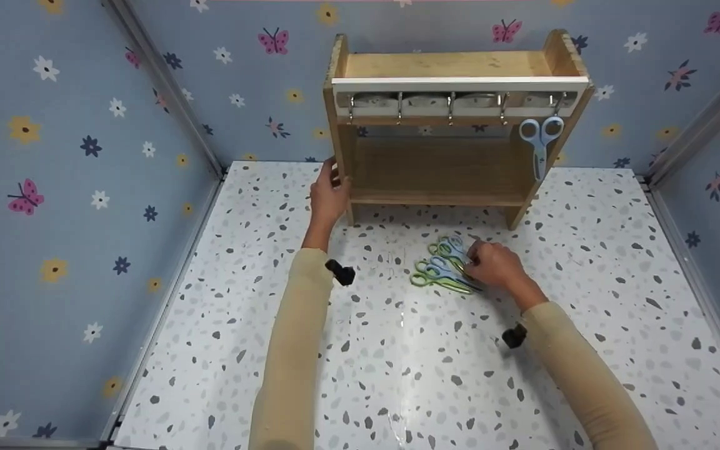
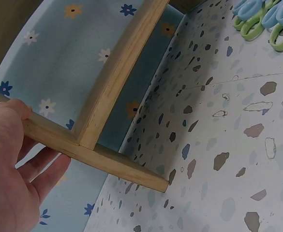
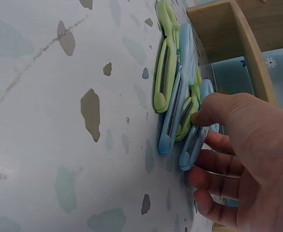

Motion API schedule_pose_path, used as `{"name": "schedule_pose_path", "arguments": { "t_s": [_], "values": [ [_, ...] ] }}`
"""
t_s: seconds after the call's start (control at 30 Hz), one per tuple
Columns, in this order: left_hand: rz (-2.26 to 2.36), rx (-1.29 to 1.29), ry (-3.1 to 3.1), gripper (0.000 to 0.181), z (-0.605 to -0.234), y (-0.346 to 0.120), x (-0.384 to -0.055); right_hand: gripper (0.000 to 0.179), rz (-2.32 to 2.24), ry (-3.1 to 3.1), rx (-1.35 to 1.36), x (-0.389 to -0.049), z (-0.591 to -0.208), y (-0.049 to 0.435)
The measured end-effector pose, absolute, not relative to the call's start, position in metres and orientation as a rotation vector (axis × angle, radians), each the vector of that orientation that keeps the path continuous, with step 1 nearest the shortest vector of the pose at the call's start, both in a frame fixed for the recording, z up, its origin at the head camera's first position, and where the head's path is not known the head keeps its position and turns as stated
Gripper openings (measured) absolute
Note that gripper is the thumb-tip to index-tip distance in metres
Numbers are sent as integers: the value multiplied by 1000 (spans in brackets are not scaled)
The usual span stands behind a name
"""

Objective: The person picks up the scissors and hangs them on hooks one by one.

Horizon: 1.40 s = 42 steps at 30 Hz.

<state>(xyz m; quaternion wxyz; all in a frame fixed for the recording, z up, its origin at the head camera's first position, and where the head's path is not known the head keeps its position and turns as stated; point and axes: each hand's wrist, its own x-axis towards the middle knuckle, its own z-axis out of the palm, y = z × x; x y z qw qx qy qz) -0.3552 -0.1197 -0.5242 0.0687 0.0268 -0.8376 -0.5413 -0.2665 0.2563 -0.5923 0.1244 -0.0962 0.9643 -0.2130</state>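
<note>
A wooden shelf rack point(image 1: 438, 172) with a row of metal hooks stands at the back of the table. My left hand point(image 1: 329, 197) grips its left side panel point(image 2: 126, 169), thumb on one side and fingers on the other. Several green and blue scissors lie overlapped in front of the rack. At their right end, my right hand point(image 1: 496, 267) pinches the outermost blue scissors point(image 3: 193, 147) between thumb and fingers. Beside that pair lie green scissors point(image 3: 165, 72) and another blue pair point(image 3: 172, 113). One more pair of blue scissors point(image 1: 541, 140) hangs from the rack's rightmost hook.
Along the rack's white rail point(image 1: 460, 83), the other metal hooks point(image 1: 450, 109) hold nothing. Blue flowered panels point(image 1: 85, 250) enclose the speckled white table point(image 1: 397, 375) at the left, back and right.
</note>
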Motion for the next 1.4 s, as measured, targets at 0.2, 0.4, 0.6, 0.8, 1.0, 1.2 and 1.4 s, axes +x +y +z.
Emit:
{"name": "schedule_pose_path", "arguments": {
  "t_s": [0.2,0.4,0.6,0.8,1.0,1.2,1.4],
  "values": [
    [-1639,84,-2521,59,-523,-120,-356,32,-613,2807,-277,-267,-589,256],
    [-1648,84,-2516,59,-524,-120,-356,27,-599,2809,-333,-267,-587,257],
    [-1648,85,-2509,58,-524,-120,-356,21,-648,2802,-400,-268,-588,260],
    [-1633,67,-2501,57,-525,-120,-356,21,-652,2802,-415,-267,-590,261],
    [-1633,54,-2486,57,-526,-120,-356,20,-665,2808,-426,-266,-590,261],
    [-1634,54,-2492,57,-527,-120,-356,21,-669,2801,-438,-267,-591,263],
    [-1624,44,-2490,57,-527,-120,-356,20,-658,2794,-421,-268,-589,263]
  ]
}}
